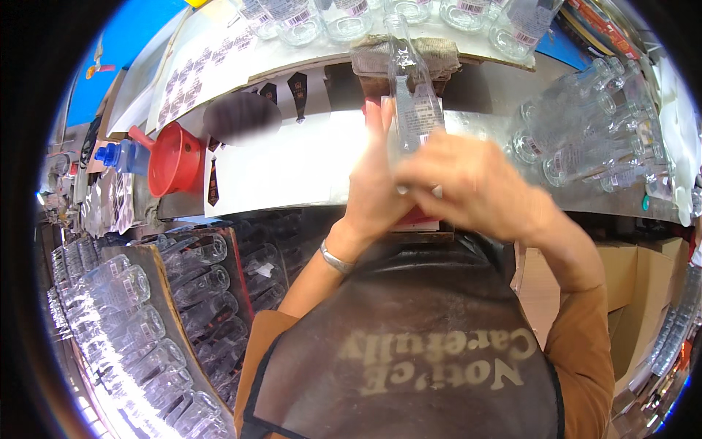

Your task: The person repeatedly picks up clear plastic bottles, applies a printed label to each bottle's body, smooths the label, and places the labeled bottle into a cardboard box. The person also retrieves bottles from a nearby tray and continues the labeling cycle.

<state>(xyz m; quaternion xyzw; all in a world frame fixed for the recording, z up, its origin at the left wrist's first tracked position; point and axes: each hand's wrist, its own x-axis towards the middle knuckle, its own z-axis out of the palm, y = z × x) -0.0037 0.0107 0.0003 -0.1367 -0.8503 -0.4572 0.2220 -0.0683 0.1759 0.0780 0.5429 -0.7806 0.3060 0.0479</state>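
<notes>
Head view: holding straight-fingered left hand [371,179] beside clear long-necked glass bottle [414,88], curled right hand [468,179] over lower end; cannot tell if gripping; ideally steadying bottle.

Glass bottle [413,73] clear. Handled pot [175,161] red. Apron [431,296] dark brown, cream lettering [446,377]. Sleeves [589,344] rust-brown. Bangle [335,257] silver.
</notes>
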